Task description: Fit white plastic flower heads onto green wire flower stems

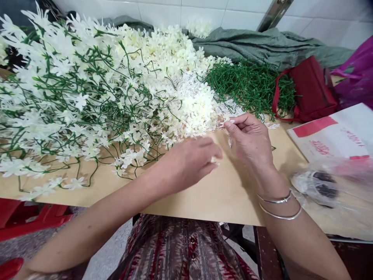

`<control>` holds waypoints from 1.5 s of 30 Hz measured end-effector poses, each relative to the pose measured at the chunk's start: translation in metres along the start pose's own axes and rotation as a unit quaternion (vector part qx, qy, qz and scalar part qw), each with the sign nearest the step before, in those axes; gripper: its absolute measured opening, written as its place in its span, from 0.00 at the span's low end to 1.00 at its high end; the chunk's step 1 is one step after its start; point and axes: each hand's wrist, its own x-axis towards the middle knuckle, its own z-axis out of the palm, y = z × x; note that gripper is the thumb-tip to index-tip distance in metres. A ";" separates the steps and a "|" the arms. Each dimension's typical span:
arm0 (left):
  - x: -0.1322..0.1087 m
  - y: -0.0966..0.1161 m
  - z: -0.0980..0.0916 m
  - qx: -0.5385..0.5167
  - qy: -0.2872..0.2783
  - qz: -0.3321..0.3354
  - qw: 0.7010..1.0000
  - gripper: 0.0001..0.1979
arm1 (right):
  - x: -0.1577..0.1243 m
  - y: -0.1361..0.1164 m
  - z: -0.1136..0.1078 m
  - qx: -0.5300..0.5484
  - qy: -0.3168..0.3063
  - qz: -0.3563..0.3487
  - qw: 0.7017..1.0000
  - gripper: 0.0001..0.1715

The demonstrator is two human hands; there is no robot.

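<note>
My right hand (pixel 253 142), with two silver bangles on its wrist, pinches a small white artificial flower piece (pixel 230 121) between thumb and fingertips. Just below those fingertips a white stamen piece (pixel 230 142) shows above the table. My left hand (pixel 194 161) is closed, its fingers curled and blurred by motion; a tiny pale bit shows at the fingertips, too small to name. Beyond both hands lies a pile of loose white flower heads (pixel 198 107). Left of it spreads a large heap of white artificial flowers on green stems (pixel 96 89).
Green plastic stems (pixel 247 83) are heaped behind my right hand, beside a dark red bag (pixel 313 89). At the right are a purple bag (pixel 357 74), a white printed paper bag (pixel 335 132) and a clear plastic bag (pixel 346 190). Green cloth (pixel 271 46) lines the tiled wall.
</note>
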 end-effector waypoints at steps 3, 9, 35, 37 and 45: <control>-0.017 0.003 -0.005 0.061 -0.097 0.024 0.993 0.03 | 0.001 -0.001 -0.002 0.005 -0.014 0.021 1.000 0.11; -0.028 -0.012 0.014 0.096 -0.104 0.032 0.989 0.09 | 0.002 -0.008 -0.004 0.024 -0.038 0.058 0.997 0.16; -0.023 -0.024 0.040 -0.453 0.205 -0.229 0.837 0.09 | -0.016 -0.032 0.004 0.007 -0.254 0.192 0.948 0.19; -0.022 -0.023 0.040 -0.463 0.206 -0.232 0.830 0.09 | -0.019 -0.032 0.006 0.005 -0.248 0.184 0.951 0.18; -0.023 -0.022 0.042 -0.459 0.205 -0.212 0.838 0.13 | -0.024 -0.029 0.009 -0.020 -0.241 0.182 0.953 0.18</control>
